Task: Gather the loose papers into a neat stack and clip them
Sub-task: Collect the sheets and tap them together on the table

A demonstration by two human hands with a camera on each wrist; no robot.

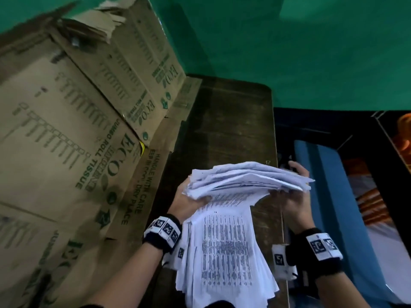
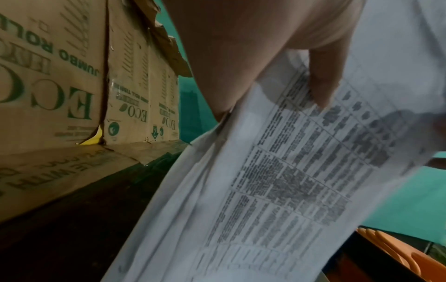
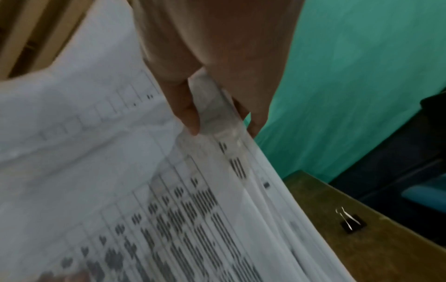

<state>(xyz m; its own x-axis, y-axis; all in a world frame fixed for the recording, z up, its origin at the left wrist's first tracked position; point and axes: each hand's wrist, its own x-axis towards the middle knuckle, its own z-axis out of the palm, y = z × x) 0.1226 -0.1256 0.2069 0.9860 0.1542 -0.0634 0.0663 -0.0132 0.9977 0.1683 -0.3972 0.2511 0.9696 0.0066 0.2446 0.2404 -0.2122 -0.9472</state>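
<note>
A thick bundle of printed white papers [image 1: 224, 230] is held upright and fanned above the dark wooden table [image 1: 231, 130], its top edges uneven. My left hand [image 1: 189, 197] grips the bundle's left side, with the thumb on the printed sheet [image 2: 277, 181]. At the opposite side my right hand [image 1: 295, 190] pinches the papers [image 3: 144, 190] between thumb and fingers. A black binder clip [image 3: 351, 221] with silver handles lies on the table near its right edge. In the head view the binder clip [image 1: 268, 162] peeks out just behind the papers.
Tall cardboard boxes [image 1: 66, 130] printed "ECO" stand along the table's left side, with a flap lying on the tabletop. A green wall [image 1: 311, 52] is behind. Right of the table's edge are a blue object [image 1: 322, 174] and something orange [image 2: 398, 253].
</note>
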